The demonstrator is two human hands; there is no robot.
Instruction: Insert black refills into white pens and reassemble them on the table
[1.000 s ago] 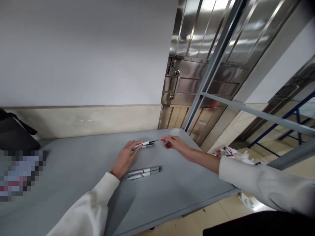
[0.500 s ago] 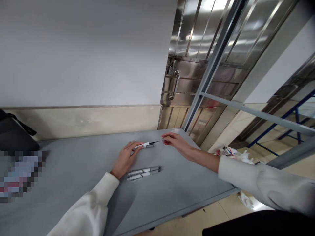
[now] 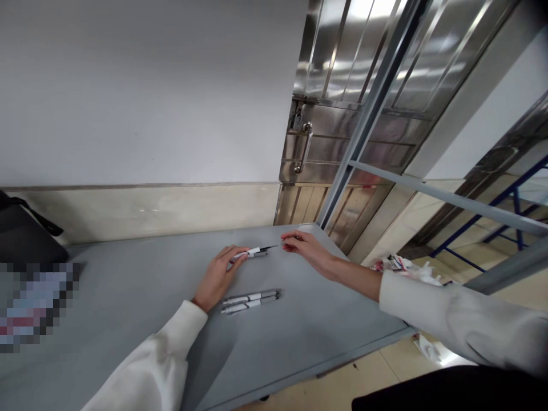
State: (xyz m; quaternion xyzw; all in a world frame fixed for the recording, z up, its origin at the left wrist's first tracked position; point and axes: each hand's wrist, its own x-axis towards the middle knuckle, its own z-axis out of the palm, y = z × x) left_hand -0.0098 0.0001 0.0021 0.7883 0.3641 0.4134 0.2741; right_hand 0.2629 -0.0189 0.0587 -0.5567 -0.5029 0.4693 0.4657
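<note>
My left hand (image 3: 220, 273) is closed around a white-barrelled pen (image 3: 253, 251), whose thin dark refill end points right. Just below that tip is a second slim dark shape, either another pen or a shadow; I cannot tell which. My right hand (image 3: 298, 242) hovers right of the tip, thumb and fingers pinched together, apart from the pen. Whatever sits in that pinch is too small to name. Nearer to me, two similar white pens (image 3: 246, 306) lie side by side on the grey table (image 3: 325, 325), dark ends to the right.
A black bag (image 3: 29, 237) stands at the table's far left, with a blurred-out item (image 3: 38, 305) in front of it. The wall (image 3: 145, 114) runs along the back. A grey metal post (image 3: 363, 125) rises at the far right corner, before a steel door (image 3: 329, 137).
Almost nothing differs. Both hands and the pens keep practically the same places.
</note>
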